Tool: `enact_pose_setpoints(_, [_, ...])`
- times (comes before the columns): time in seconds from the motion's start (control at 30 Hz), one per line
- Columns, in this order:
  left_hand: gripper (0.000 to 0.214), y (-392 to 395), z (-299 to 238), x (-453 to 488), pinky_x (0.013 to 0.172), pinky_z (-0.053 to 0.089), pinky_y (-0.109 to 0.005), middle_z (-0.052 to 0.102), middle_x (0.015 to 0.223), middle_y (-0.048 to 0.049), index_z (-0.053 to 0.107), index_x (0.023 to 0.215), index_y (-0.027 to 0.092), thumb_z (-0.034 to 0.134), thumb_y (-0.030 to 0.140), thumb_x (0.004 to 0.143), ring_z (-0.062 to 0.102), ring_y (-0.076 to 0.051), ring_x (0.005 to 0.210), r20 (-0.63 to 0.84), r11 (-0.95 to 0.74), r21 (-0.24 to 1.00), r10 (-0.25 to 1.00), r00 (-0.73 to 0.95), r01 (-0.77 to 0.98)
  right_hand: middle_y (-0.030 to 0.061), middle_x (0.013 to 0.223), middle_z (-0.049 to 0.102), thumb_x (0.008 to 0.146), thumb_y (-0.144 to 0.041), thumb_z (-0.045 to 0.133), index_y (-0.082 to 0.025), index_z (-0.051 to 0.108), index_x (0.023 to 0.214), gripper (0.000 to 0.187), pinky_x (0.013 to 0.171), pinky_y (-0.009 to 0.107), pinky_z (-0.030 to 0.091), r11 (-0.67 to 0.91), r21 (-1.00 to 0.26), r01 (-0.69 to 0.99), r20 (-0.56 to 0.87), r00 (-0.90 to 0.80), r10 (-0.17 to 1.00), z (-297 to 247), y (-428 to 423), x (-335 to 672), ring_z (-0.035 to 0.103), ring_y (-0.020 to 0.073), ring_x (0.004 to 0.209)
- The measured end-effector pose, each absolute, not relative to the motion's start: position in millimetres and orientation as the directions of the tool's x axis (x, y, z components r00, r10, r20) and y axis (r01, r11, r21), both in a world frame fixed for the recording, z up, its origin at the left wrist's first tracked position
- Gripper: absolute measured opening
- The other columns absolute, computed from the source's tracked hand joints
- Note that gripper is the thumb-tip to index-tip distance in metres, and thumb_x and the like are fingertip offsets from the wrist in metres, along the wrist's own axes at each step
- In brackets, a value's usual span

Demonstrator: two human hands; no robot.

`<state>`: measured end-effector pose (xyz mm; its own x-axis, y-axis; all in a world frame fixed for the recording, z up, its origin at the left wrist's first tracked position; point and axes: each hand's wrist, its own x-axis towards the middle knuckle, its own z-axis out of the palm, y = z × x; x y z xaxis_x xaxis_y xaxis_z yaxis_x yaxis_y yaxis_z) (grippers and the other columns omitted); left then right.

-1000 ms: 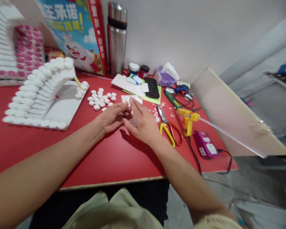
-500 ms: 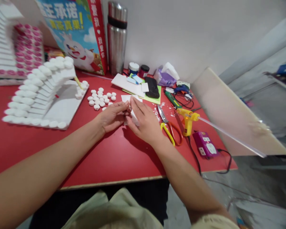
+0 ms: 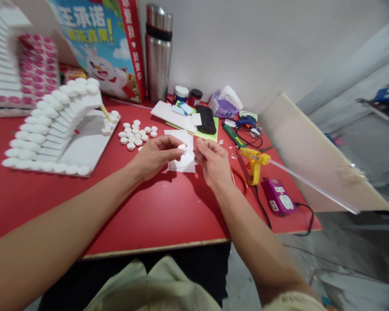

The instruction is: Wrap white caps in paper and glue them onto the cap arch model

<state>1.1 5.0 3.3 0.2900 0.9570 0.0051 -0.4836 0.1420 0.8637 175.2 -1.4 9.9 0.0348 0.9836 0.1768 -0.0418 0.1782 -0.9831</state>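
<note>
My left hand (image 3: 157, 155) pinches a small white round piece (image 3: 182, 147) between thumb and fingertips, above a sheet of white paper (image 3: 186, 163) on the red table. To its right, my right hand (image 3: 214, 160) is closed, thumb pressed on the curled fingers; whatever may be between them is hidden. Several similar white round pieces (image 3: 138, 134) lie in a loose group beyond my left hand. Farther left stands a white stair-like model (image 3: 61, 125), edged with rows of the same round pieces.
Right of my hands are pliers with red and yellow handles (image 3: 241, 179), partly covered, a yellow glue gun (image 3: 254, 162) with a long glue stick, and a purple power socket (image 3: 278, 196). Along the back stand a steel flask (image 3: 158, 60), small jars (image 3: 180, 93) and a black pouch (image 3: 206, 119).
My hands were together over the paper; now they are apart, the right one moved to the right. The white round piece shows in my left fingertips, and more of the paper is visible.
</note>
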Motion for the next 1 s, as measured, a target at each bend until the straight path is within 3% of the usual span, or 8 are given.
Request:
enact_pose_setpoints(0.13, [0.024, 3.9, 4.0, 0.6, 0.068, 0.052, -0.024, 0.072, 0.078, 0.0004, 0.077, 0.078, 0.017, 0.094, 0.022, 0.062, 0.063, -0.01, 0.067, 0.055, 0.075, 0.896, 0.959, 0.278, -0.438, -0.0048, 0.049, 0.045, 0.087, -0.072, 0.066, -0.02, 0.053, 0.055, 0.062, 0.044, 0.024, 0.03, 0.077, -0.992, -0.098, 0.081, -0.04, 0.996, 11.0, -4.6, 171.9, 0.037, 0.0077, 0.044])
enact_pose_setpoints(0.43, [0.021, 3.2, 0.5, -1.6, 0.074, 0.063, -0.038, 0.076, 0.075, -0.0029, 0.072, 0.084, 0.016, 0.088, 0.025, 0.074, 0.074, -0.02, 0.068, 0.116, 0.054, 0.903, 0.924, 0.364, -0.425, -0.0019, 0.062, 0.06, 0.08, -0.067, 0.077, -0.018, 0.068, 0.067, 0.051, 0.047, 0.024, 0.032, -0.034, -0.984, -0.172, 0.009, -0.244, 0.97, 7.6, -10.5, 161.0, 0.042, 0.0065, 0.049])
enact_pose_setpoints(0.63, [0.024, -2.3, 8.8, 1.0, 0.07, 0.064, -0.04, 0.075, 0.07, -0.0021, 0.068, 0.083, 0.015, 0.087, 0.026, 0.073, 0.074, -0.022, 0.065, 0.156, -0.046, 0.941, 0.938, 0.308, -0.336, -0.004, 0.058, 0.056, 0.077, -0.072, 0.076, -0.019, 0.066, 0.068, 0.055, 0.047, 0.024, 0.035, -0.025, -0.989, -0.147, 0.01, -0.236, 0.972, 7.1, -10.3, 160.8, 0.044, 0.0071, 0.048])
enact_pose_setpoints(0.8, [0.017, -2.5, 11.7, 0.5, 0.067, 0.055, -0.03, 0.073, 0.074, -0.0014, 0.071, 0.081, 0.015, 0.084, 0.023, 0.074, 0.067, -0.016, 0.067, 0.35, -0.342, 0.937, 0.924, 0.156, -0.077, -0.0065, 0.055, 0.05, 0.075, -0.071, 0.078, -0.02, 0.061, 0.067, 0.055, 0.045, 0.023, 0.033, -0.054, -0.992, -0.115, -0.025, -0.241, 0.97, 3.3, -6.6, 164.6, 0.042, 0.0066, 0.047])
enact_pose_setpoints(1.0, [0.006, 1.3, 5.9, -5.4, 0.067, 0.046, -0.029, 0.071, 0.076, -0.002, 0.076, 0.084, 0.017, 0.079, 0.021, 0.082, 0.059, -0.014, 0.071, 0.568, -0.591, 0.778, 0.807, 0.164, 0.212, -0.0084, 0.056, 0.052, 0.069, -0.059, 0.089, -0.021, 0.06, 0.073, 0.048, 0.043, 0.022, 0.034, -0.021, -0.993, -0.116, -0.009, -0.104, 0.995, 2.9, -2.3, 168.6, 0.045, 0.0071, 0.046])
